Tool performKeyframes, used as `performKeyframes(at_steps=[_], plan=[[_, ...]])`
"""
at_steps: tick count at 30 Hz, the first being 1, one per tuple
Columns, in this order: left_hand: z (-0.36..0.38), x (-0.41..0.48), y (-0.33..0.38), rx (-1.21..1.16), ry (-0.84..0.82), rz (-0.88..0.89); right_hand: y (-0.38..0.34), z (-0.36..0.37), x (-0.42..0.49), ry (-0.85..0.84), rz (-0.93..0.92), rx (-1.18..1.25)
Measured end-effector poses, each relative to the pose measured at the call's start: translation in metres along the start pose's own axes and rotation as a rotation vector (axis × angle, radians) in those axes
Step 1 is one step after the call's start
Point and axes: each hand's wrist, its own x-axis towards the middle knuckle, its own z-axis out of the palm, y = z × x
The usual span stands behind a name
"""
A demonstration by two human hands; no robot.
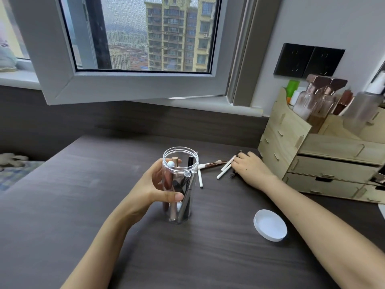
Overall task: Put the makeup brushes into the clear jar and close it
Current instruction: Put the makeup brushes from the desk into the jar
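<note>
A dark wood-grain desk (83, 205) is filling the lower part of the room, running back to a dark panel under the window sill (208, 105). A grey-framed window sash (62, 88) is standing swung inward over the desk, and tall apartment blocks (173, 32) are showing through its glass under flat, grey daylight. A pale wall (323, 28) is rising on the right, carrying a black double socket plate (308, 61). Below it a light wooden drawer organiser (325, 161) is sitting on the desk, holding bottles (312, 97). Patterned bedding (14, 174) is lying at the far left.
</note>
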Motion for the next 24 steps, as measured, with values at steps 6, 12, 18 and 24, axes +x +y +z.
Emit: performKeyframes(at_steps=[6, 12, 18, 24], plan=[[0.001, -0.001, 0.002, -0.001, 0.013, 0.000, 0.011, -0.044, -0.021, 0.263, 0.126, 0.330], [0.003, -0.001, 0.004, -0.001, 0.007, -0.002, 0.003, -0.168, -0.043, 0.354, 0.055, 0.877], [0.006, -0.005, 0.007, 0.010, -0.013, 0.005, -0.006, -0.235, -0.031, 0.266, -0.135, 0.338], [0.007, -0.007, 0.009, 0.013, -0.045, 0.005, -0.030, -0.248, 0.009, 0.063, -0.213, 0.281]])
